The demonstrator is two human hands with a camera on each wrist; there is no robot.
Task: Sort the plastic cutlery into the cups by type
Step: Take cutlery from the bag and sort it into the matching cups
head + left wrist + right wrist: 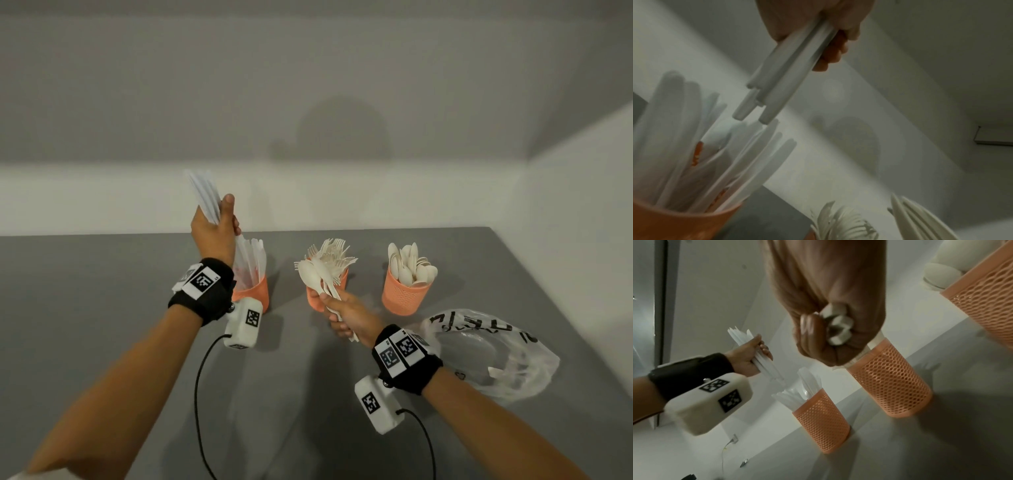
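Three orange mesh cups stand in a row on the grey table point(102, 308). The left cup point(255, 294) holds white knives, the middle cup point(313, 301) forks, the right cup point(404, 296) spoons. My left hand point(214, 233) grips a bundle of white knives point(205, 195) above the left cup, handle ends point(760, 104) just over the knives in it. My right hand point(346, 317) grips a mixed bunch of spoons and forks point(317, 272) in front of the middle cup. The right wrist view shows that fist point(830, 331) closed around the handle ends.
A crumpled clear plastic bag point(496, 356) with black print lies at the right, near the table's right edge. White walls close the back and right sides. Black cables run from both wrist cameras across the table's front.
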